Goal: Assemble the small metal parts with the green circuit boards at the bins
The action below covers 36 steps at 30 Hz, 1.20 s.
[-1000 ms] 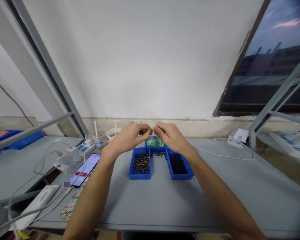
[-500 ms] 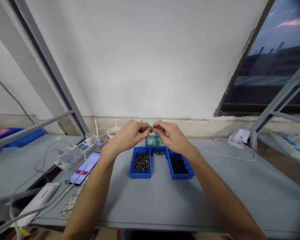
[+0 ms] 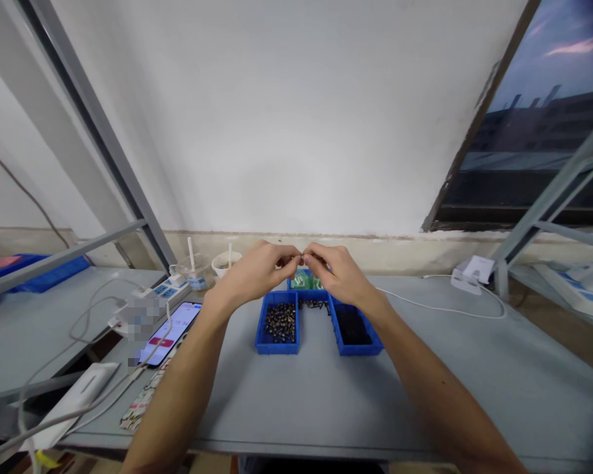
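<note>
The left hand (image 3: 264, 268) and the right hand (image 3: 340, 271) are up in the air over the gray flat table (image 3: 306, 401), with their fingertips meeting in the middle. Each hand has its thumb and first finger pinched together on one tiny dark piece (image 3: 302, 257). The piece is mostly hidden by the fingers, so its shape is hard to tell. The other fingers are curled in. Below the left hand sits a blue plastic open box (image 3: 277, 349) full of small shiny brown metal bits (image 3: 281, 321). Below the right hand is another blue plastic box (image 3: 360, 351) with a pile of small black things (image 3: 352, 326) in it. Between these two boxes, toward the back, lie some thin dark screw-like bits (image 3: 316, 304). Just behind them is a third blue box (image 3: 312, 294), holding shiny green bags (image 3: 300, 280), partly hidden behind the right hand. Near the left arm lies a black phone (image 3: 172, 329) with a bright screen.
</note>
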Each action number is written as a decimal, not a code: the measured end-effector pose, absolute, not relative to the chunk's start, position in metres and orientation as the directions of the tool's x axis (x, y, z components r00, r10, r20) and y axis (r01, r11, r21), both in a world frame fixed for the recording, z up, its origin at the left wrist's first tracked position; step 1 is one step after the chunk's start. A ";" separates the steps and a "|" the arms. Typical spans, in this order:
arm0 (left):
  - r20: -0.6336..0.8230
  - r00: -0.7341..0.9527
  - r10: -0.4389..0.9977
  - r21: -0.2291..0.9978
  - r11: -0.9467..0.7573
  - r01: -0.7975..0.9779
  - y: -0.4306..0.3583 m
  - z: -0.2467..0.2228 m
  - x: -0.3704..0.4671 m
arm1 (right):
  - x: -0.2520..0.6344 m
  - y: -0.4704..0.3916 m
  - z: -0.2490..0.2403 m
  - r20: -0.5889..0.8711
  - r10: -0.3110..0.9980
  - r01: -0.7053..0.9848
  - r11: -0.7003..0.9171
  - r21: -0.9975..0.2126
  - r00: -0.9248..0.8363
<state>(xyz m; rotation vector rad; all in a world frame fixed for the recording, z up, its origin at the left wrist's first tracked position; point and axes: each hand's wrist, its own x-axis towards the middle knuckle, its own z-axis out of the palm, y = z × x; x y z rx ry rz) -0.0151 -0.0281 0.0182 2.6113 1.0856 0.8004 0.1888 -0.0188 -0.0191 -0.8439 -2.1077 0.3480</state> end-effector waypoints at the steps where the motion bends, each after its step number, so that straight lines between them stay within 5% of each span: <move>1: 0.406 0.587 0.700 0.371 -0.713 0.595 -0.028 0.018 -0.015 | 0.188 -0.019 -0.019 0.593 0.676 0.444 0.735 -0.512 -0.437; 28: 0.429 0.590 0.684 0.298 -0.724 0.622 -0.025 0.015 -0.014 | 0.186 -0.015 -0.024 0.573 0.706 0.488 0.705 -0.515 -0.415; 36: 0.403 0.604 0.688 0.271 -0.720 0.639 -0.020 0.011 -0.015 | 0.178 -0.011 -0.029 0.540 0.772 0.386 0.636 -0.668 -0.337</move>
